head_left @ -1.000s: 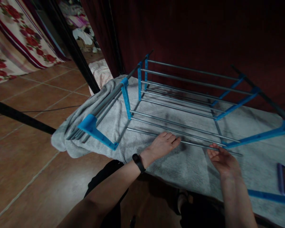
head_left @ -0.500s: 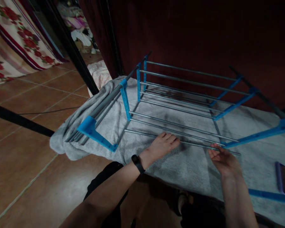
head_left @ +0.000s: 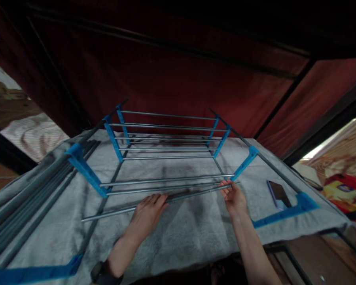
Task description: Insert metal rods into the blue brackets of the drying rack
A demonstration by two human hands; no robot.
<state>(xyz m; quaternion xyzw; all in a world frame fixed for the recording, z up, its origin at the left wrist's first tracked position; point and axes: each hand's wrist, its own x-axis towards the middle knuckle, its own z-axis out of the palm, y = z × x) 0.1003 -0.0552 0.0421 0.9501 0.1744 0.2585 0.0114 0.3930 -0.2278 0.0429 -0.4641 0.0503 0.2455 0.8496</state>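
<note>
A loose grey metal rod [head_left: 192, 194] lies across the near side of a half-built rack with blue plastic brackets [head_left: 114, 138] and grey cross rods [head_left: 169, 157]. Around the rod's middle-left part, palm down, my left hand [head_left: 150, 209] is closed. Near the rod's right end my right hand [head_left: 233, 198] pinches it between thumb and fingers, close to the foot of a right-side blue bracket [head_left: 245, 163]. The rod's left end sticks out past the left lower bar [head_left: 99, 213] of the rack. My fingers partly cover the rod.
A grey blanket [head_left: 192, 233] lies under the rack. Several spare rods [head_left: 44, 198] lie at the left. To the right is a phone [head_left: 279, 194], with a red and yellow package [head_left: 345, 192] beyond the blanket's edge. Dark red fabric [head_left: 166, 79] hangs behind.
My view has swung to the right. The rod's left end now sits nearer to me, so the rod slants against the fixed cross rods. Both hands still hold it.
</note>
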